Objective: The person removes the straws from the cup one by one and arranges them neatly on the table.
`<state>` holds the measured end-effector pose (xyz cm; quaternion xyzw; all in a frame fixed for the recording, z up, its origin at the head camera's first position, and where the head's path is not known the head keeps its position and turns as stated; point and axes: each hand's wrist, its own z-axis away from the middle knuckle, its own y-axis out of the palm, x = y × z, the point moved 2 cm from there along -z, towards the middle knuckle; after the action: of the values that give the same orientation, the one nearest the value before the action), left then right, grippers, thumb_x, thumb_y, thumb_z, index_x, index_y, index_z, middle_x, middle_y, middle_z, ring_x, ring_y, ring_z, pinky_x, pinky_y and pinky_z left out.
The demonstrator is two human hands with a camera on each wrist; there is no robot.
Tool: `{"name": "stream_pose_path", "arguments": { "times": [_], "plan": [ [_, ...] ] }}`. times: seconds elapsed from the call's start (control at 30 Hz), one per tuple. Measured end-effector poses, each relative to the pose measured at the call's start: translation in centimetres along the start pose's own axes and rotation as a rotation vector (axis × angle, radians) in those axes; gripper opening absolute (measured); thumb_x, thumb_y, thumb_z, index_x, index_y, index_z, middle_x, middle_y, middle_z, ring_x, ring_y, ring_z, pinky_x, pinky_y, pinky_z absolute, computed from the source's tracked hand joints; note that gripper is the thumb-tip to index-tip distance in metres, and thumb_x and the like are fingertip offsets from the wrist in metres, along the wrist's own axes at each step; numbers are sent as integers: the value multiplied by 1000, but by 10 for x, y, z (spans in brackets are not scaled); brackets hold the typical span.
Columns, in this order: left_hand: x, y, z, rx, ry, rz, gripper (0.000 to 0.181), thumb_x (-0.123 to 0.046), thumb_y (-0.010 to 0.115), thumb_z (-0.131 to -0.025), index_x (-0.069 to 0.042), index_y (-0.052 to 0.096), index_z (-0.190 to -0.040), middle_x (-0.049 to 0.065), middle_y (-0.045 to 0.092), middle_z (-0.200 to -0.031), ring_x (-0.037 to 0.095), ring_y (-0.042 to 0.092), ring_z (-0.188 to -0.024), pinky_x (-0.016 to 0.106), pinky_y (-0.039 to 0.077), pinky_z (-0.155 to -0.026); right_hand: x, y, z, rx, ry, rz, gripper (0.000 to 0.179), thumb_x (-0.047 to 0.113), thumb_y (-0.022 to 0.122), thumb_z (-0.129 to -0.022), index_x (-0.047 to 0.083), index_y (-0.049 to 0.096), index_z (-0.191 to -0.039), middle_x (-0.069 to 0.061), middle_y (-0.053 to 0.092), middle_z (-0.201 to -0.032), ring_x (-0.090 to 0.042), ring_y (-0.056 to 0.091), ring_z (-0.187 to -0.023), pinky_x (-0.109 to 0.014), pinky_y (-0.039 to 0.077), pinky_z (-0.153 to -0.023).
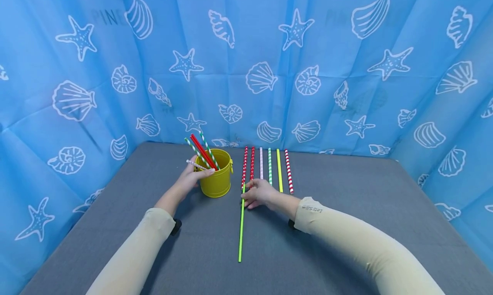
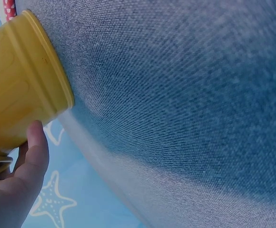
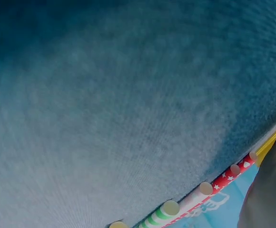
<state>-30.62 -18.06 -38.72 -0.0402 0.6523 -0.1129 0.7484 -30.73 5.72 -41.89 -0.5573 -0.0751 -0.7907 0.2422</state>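
At the left of the head view, my left hand [image 1: 187, 178] grips a yellow bucket [image 1: 215, 184], its thumb over the rim. In the left wrist view, fingers [image 2: 37, 147] of this hand touch the bucket's side near its base. Red straws [image 1: 200, 147], green-striped straws [image 1: 206, 142] and a pale patterned straw [image 1: 191, 162] lean in the bucket. My right hand [image 1: 260, 193] pinches a plain lime-green straw [image 1: 241, 233] near its far end. That straw points toward me. Part of the right hand [image 3: 267, 190] shows dark at the right wrist view's edge.
Beyond my right hand, several straws lie side by side: red with white marks [image 1: 245, 162], pale patterned [image 1: 261, 162], green-striped [image 1: 270, 166], yellow [image 1: 279, 171] and red-striped [image 1: 289, 171]. A grey cloth [image 1: 366, 192] covers the table. A blue shell-print curtain [image 1: 246, 38] hangs behind.
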Motion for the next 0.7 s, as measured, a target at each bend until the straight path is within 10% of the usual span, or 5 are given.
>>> {"name": "stream_pose_path", "arguments": {
  "times": [0.7],
  "plan": [
    [0,1,0,-3,-3,-2,82,-31,61,-94,-16,10,-155,18,22,-155,41,21,-139,66,26,-103,-4,7,1,-19,66,31,21,1,64,-92,-1,48,-106,-12,66,-82,-16,64,-59,-30,57,-58]
  ]
}}
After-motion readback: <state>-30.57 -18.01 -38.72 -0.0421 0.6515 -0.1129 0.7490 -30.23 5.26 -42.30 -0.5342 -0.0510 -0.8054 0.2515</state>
